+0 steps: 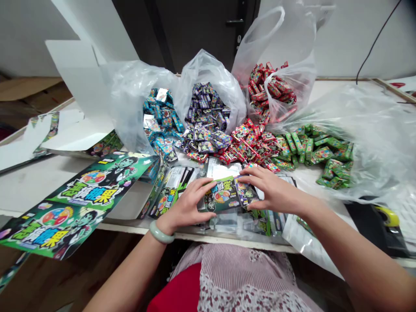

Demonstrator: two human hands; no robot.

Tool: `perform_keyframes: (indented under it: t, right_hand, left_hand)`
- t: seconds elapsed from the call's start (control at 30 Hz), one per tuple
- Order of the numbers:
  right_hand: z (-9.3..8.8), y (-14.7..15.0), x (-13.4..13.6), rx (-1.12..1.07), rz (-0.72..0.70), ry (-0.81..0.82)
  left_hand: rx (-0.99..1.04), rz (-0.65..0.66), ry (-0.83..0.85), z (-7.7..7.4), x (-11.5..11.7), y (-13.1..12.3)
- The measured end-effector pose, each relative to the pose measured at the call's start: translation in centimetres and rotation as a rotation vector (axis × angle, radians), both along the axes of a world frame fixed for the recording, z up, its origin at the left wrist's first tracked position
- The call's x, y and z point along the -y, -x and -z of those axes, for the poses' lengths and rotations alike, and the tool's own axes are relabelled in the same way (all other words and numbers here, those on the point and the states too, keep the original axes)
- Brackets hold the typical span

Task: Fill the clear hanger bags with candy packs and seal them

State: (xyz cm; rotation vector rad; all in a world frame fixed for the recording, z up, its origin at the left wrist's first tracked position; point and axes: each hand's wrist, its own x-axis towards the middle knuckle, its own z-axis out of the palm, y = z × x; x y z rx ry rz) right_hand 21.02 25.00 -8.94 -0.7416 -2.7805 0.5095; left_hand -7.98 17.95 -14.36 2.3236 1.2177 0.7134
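Just over the front edge of the table, my left hand [190, 203] grips the left end of a green candy box [222, 195], thumb below and fingers above. At the other end, my right hand [266, 189] holds a small purple candy box [244, 191] between thumb and fingers. The two boxes sit side by side, face up, and seem to touch. Beneath and around them lie flat printed clear packets [227, 222]. Another dark printed packet [166, 197] is left of my left hand. My fingers partly cover both boxes' outer ends.
Plastic bags spill small boxes across the back: blue boxes [162, 115], purple boxes [206, 108], red boxes [251, 141] and green boxes [325, 149]. A printed green cardboard sheet [81, 201] overhangs the table's front left. A yellow tape measure [388, 216] lies at the right.
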Motion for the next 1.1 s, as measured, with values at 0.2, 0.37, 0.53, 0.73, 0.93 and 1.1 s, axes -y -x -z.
perform_keyframes:
  t: [0.2,0.37,0.53,0.73,0.93,1.1]
  right_hand:
    - [0.3,0.7,-0.3,0.016,-0.04,0.017]
    - [0.9,1.6,-0.8,-0.032,0.014,0.034]
    - [1.4,2.3,-0.9,-0.01,-0.014,0.047]
    - [2.2,2.8,-0.5,-0.187,0.134,0.094]
    - [3.9,3.9,0.5,-0.221,0.147,0.169]
    - [2.4,8.7,-4.1,-0.469,0.332,0.258]
  left_hand:
    - [-0.011,0.03,-0.004,0.1,0.2,0.5]
    - [0.023,0.003,-0.006,0.4,0.2,0.5]
    - [0.038,-0.012,0.002,0.6,0.3,0.4]
    - [0.066,-0.104,-0.039,0.8,0.4,0.4]
    - [0.111,-0.142,-0.109,0.7,0.3,1.1]
    - [0.232,-0.198,-0.063,-0.4,1.4,4.1]
